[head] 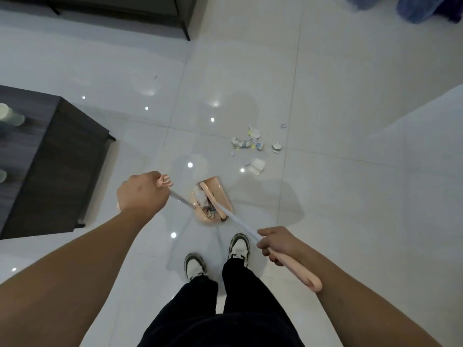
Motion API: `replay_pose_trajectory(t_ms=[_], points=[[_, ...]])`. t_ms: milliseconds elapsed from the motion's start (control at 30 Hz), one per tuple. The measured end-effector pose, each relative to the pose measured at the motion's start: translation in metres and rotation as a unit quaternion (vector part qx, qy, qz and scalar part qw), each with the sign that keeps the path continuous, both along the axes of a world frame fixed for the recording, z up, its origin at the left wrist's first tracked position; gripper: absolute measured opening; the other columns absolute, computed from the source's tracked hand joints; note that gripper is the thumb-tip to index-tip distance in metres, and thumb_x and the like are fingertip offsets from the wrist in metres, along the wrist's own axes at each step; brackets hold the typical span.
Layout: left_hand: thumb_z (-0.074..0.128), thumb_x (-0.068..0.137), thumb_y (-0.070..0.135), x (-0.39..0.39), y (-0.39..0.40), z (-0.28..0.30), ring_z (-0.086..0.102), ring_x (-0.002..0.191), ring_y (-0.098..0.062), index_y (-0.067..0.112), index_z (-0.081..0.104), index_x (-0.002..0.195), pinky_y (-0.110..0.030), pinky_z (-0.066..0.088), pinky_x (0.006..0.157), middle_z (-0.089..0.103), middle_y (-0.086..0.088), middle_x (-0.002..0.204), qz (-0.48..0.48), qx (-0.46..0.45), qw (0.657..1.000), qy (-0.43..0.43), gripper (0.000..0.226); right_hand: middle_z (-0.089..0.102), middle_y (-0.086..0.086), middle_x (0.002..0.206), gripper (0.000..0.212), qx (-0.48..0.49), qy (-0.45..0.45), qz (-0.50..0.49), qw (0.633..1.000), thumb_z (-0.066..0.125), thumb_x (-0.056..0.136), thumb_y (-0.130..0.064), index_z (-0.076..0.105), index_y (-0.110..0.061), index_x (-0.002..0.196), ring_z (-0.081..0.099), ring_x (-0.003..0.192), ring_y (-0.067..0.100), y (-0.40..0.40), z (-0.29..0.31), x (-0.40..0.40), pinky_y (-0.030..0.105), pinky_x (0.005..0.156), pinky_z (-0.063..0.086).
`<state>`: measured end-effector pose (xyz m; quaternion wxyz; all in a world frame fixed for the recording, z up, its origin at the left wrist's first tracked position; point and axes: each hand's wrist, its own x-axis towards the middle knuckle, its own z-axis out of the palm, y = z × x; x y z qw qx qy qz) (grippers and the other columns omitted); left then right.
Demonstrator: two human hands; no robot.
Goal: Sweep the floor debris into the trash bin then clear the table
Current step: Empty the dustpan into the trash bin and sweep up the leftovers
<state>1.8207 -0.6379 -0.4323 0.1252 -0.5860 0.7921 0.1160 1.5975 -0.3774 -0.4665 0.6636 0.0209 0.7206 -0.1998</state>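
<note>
Half the sweeping, at a guess, is behind this person. Some scraps are already lying in the dustpan [210,202], which is standing on the floor [350,196] just ahead of the shoes [239,246]. It is holding crumpled white and bluish bits, and the broom [211,200] head is sitting in there with them. A loose scatter of debris [250,142], torn paper by the look of it, is still lying on the tiles a little beyond the pan, with a white folded piece [257,166] nearest to it.

The left hand [142,194] is curling tightly round the pink top of the dustpan's handle. The right hand [278,244] is gripping the broom's handle where the pale shaft meets the pink grip.

No bin is plainly showing from where I'm looking; something blue and blurred [413,7] is sitting at the far right, too vague to name. So emptying the pan is still to come, I'd judge. The dark bench [57,166] on the left is still carrying a few pale cups [10,116] at its edge, so clearing it is not yet begun.
</note>
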Motion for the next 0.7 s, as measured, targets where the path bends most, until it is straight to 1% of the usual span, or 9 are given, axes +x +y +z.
replay_pose_trajectory(t_ms=[100,200,333,400,467,567,633,700], points=[[0.054,0.08,0.034,0.008,-0.013,0.003,0.052,0.053,-0.022,0.023,0.054,0.066,-0.025,0.039,0.051,0.055,0.003,0.057,-0.003,-0.016,1.0,0.003,0.017,0.054,0.012,0.062,0.058,-0.005,0.023,-0.01,1.0,0.062,0.085,0.001,0.05,-0.012,0.14,0.043,0.035,0.015,-0.009,0.011,-0.001,0.015,0.04,0.032],[0.056,0.077,0.034,0.006,-0.032,0.007,0.051,0.053,-0.02,0.023,0.056,0.067,-0.024,0.037,0.05,0.055,0.003,0.057,0.019,-0.02,0.999,0.032,0.015,0.056,0.014,0.071,0.056,-0.007,0.053,-0.042,0.998,0.061,0.087,0.006,0.05,-0.007,0.14,0.046,0.03,0.012,-0.016,0.021,-0.003,0.014,0.037,0.034],[0.059,0.075,0.034,-0.011,-0.073,0.014,0.055,0.056,-0.022,0.023,0.059,0.069,-0.027,0.045,0.055,0.058,0.001,0.06,0.046,-0.017,0.998,0.05,0.012,0.056,0.014,0.073,0.058,-0.014,0.091,-0.09,0.992,0.061,0.087,0.008,0.048,-0.005,0.142,0.046,0.03,0.01,-0.032,0.034,-0.02,0.014,0.036,0.035],[0.061,0.074,0.035,-0.023,-0.092,0.016,0.057,0.057,-0.022,0.023,0.059,0.068,-0.026,0.046,0.055,0.059,0.001,0.06,0.06,-0.01,0.996,0.066,0.014,0.056,0.013,0.069,0.058,-0.019,0.112,-0.102,0.988,0.062,0.086,0.005,0.049,-0.007,0.141,0.046,0.031,0.012,-0.041,0.035,-0.042,0.015,0.036,0.036],[0.062,0.073,0.034,-0.038,-0.108,0.017,0.055,0.055,-0.02,0.022,0.058,0.066,-0.024,0.041,0.052,0.059,0.001,0.059,0.067,-0.006,0.995,0.077,0.014,0.057,0.012,0.063,0.057,-0.018,0.131,-0.116,0.984,0.064,0.085,0.003,0.052,-0.009,0.139,0.046,0.033,0.014,-0.052,0.032,-0.068,0.016,0.037,0.036],[0.062,0.07,0.03,-0.063,-0.133,0.015,0.05,0.053,-0.019,0.021,0.056,0.065,-0.022,0.033,0.049,0.057,0.001,0.058,0.063,-0.015,0.996,0.068,0.012,0.057,0.01,0.055,0.057,-0.019,0.153,-0.132,0.979,0.067,0.083,0.0,0.054,-0.011,0.138,0.047,0.035,0.017,-0.076,0.022,-0.116,0.018,0.038,0.037],[0.062,0.071,0.028,-0.082,-0.15,0.011,0.048,0.053,-0.018,0.02,0.055,0.064,-0.023,0.031,0.049,0.056,0.0,0.058,0.065,-0.018,0.996,0.058,0.013,0.059,0.011,0.059,0.058,-0.024,0.173,-0.137,0.975,0.068,0.082,0.0,0.054,-0.011,0.138,0.049,0.036,0.018,-0.098,0.01,-0.152,0.019,0.038,0.039],[0.063,0.072,0.029,-0.101,-0.165,0.005,0.049,0.052,-0.018,0.02,0.055,0.063,-0.023,0.031,0.048,0.056,0.001,0.055,0.064,-0.021,0.997,0.046,0.015,0.062,0.014,0.069,0.061,-0.022,0.19,-0.134,0.972,0.069,0.082,-0.001,0.053,-0.012,0.139,0.052,0.041,0.019,-0.124,-0.005,-0.188,0.02,0.038,0.042]])
